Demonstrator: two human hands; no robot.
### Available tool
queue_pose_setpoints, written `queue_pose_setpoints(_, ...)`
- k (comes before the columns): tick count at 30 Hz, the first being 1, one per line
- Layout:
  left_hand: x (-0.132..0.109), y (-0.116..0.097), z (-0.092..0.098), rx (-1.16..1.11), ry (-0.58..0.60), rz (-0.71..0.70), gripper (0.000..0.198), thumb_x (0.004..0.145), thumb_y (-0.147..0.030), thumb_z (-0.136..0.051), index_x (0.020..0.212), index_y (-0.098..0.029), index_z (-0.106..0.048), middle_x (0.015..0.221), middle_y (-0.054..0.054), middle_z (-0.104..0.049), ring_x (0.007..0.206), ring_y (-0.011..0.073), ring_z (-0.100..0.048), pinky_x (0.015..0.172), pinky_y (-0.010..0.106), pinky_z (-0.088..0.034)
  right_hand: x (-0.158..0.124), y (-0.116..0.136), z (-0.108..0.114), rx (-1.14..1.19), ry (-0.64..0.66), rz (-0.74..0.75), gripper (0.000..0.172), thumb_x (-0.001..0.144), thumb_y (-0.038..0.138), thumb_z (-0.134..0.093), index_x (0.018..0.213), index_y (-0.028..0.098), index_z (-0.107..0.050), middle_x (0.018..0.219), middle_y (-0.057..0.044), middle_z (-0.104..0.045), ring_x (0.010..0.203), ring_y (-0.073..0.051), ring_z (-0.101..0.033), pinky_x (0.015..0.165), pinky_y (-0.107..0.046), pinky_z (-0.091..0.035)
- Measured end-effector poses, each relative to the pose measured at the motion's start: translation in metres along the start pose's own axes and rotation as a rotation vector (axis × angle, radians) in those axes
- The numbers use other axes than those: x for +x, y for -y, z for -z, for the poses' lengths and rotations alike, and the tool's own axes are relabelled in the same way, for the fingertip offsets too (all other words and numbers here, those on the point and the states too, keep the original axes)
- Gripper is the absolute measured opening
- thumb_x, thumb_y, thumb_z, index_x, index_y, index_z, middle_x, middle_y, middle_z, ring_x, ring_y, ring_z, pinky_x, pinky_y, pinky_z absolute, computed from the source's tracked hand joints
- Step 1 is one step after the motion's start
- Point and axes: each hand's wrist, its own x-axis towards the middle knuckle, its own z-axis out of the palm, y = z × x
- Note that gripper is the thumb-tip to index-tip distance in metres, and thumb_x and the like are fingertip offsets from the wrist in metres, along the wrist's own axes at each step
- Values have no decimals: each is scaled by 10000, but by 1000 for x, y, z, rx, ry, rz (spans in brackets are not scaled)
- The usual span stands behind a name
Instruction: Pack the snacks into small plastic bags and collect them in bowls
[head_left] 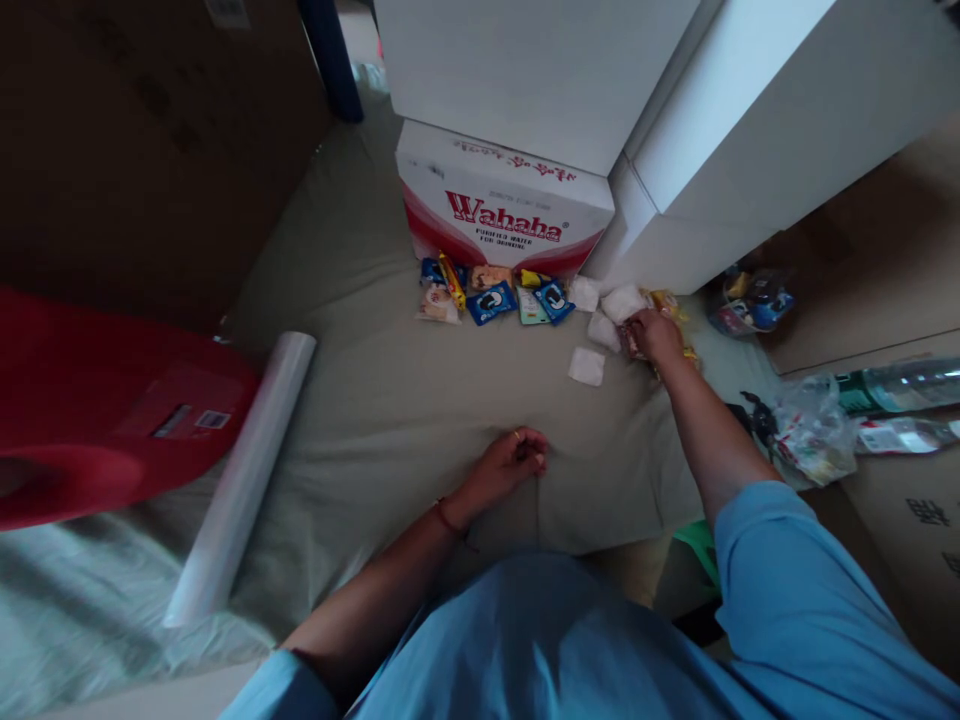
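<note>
My right hand (657, 338) reaches into a group of small snack packets at the right, fingers bent down and closed on a reddish-brown snack packet (631, 345). Its fingertips are partly hidden. White square packets (627, 303) lie beside those fingers, and another white square packet (586, 366) is nearer to me. Yellow wrappers (666, 303) show behind the hand. My left hand (514, 462) rests on the greenish cloth (420, 400), loosely curled, thumb apart from the fingers, holding nothing. Blue snack packets (492, 302) and other small packets line the foot of the Wahaha box (504, 205).
White boxes (525, 70) are stacked behind. On the left are a red plastic object (97, 400), a roll of clear film (244, 480) and a large brown carton (150, 150). A tub of snacks (750, 300), a plastic bag (814, 430) and bottles (900, 388) are at right.
</note>
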Motion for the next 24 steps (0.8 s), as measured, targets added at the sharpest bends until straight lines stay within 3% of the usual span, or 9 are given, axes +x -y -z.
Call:
queue_pose_setpoints(5, 1, -2, 1, -50, 51, 17, 398, 797, -460, -806, 1016, -174, -637, 841, 9, -672, 773, 143, -645, 803, 328, -525, 2, 2, 3, -28, -26, 10, 235, 904, 221, -519, 922, 155, -743, 1009, -162, -733, 988, -251, -640, 958, -391, -451)
queue_pose_setpoints(8, 1, -7, 2, -153, 56, 36, 417, 758, -460, -837, 988, -164, -655, 868, 20, -676, 770, 139, -634, 779, 311, -513, -10, 11, 8, -35, -125, 28, 340, 968, 263, -420, 996, 125, -729, 1084, -201, -711, 1108, -269, -611, 1063, -436, -388)
queue_pose_setpoints(11, -2, -17, 4, -297, 30, 48, 402, 748, -427, -841, 1005, -165, -678, 967, 46, -686, 786, 129, -621, 737, 273, -487, -36, 25, 9, 45, -213, 78, 416, 1008, 334, -360, 1100, 123, -706, 1110, -203, -701, 1108, -275, -619, 1028, -438, -431)
queue_pose_setpoints(16, -6, -36, 8, -414, 16, 49, 406, 695, -348, -860, 1023, -172, -698, 956, 57, -683, 749, 113, -585, 660, 233, -434, -83, 42, -4, 201, 186, 396, 285, 903, 372, -578, 1064, 185, -722, 1183, -162, -704, 1103, -280, -647, 991, -444, -499)
queue_pose_setpoints(18, -6, -41, 10, -414, -9, 23, 408, 680, -322, -863, 1023, -176, -697, 955, 54, -677, 753, 112, -579, 659, 231, -433, -98, 48, -11, 238, 158, 305, 251, 885, 367, -593, 1010, 193, -723, 1144, -158, -714, 1080, -287, -653, 993, -467, -500)
queue_pose_setpoints(20, -5, -44, 12, -392, -41, 3, 397, 678, -324, -865, 999, -181, -683, 935, 41, -667, 731, 105, -568, 634, 226, -421, -116, 61, -16, 371, 51, 114, 252, 888, 411, -593, 975, 203, -708, 1018, -131, -723, 962, -272, -669, 926, -456, -529)
queue_pose_setpoints(24, -2, -41, 15, -256, -129, -20, 371, 737, -422, -845, 895, -184, -606, 757, -26, -588, 595, 71, -483, 530, 205, -334, -167, 116, -29, 928, 5, -215, 307, 890, 517, -638, 1037, 249, -651, 813, -16, -670, 689, -183, -631, 705, -336, -557)
